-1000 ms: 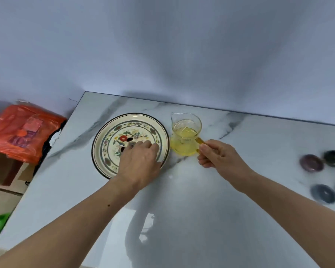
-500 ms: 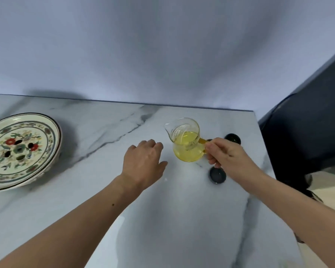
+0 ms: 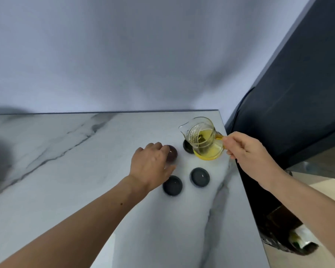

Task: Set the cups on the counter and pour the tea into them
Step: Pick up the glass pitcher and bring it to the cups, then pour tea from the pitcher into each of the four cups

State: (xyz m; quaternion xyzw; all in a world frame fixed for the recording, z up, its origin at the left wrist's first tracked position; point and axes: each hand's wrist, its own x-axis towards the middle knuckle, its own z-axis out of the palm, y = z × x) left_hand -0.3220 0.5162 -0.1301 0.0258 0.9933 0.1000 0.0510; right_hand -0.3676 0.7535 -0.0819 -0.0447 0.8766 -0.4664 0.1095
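Several small cups stand near the marble counter's (image 3: 66,180) far right corner. My left hand (image 3: 151,165) lies on the purple cup (image 3: 173,155), fingers over its far side and thumb at its near side. Two blue-grey cups (image 3: 172,185) (image 3: 200,176) sit just in front of it. A dark cup (image 3: 187,147) is partly hidden behind the glass pitcher (image 3: 202,141). My right hand (image 3: 242,149) pinches the pitcher's amber handle and holds it above the counter, spout to the left. Yellow tea fills its lower half.
The counter's right edge (image 3: 246,200) runs close beside the cups. Beyond it stands a dark panel (image 3: 290,93), with a dark shiny object (image 3: 290,242) low on the right. A pale wall (image 3: 143,55) rises behind the counter.
The view has swung right, so the flowered plate has left the frame. My right hand carried the pitcher to the cups, and my left hand came down onto the purple cup.
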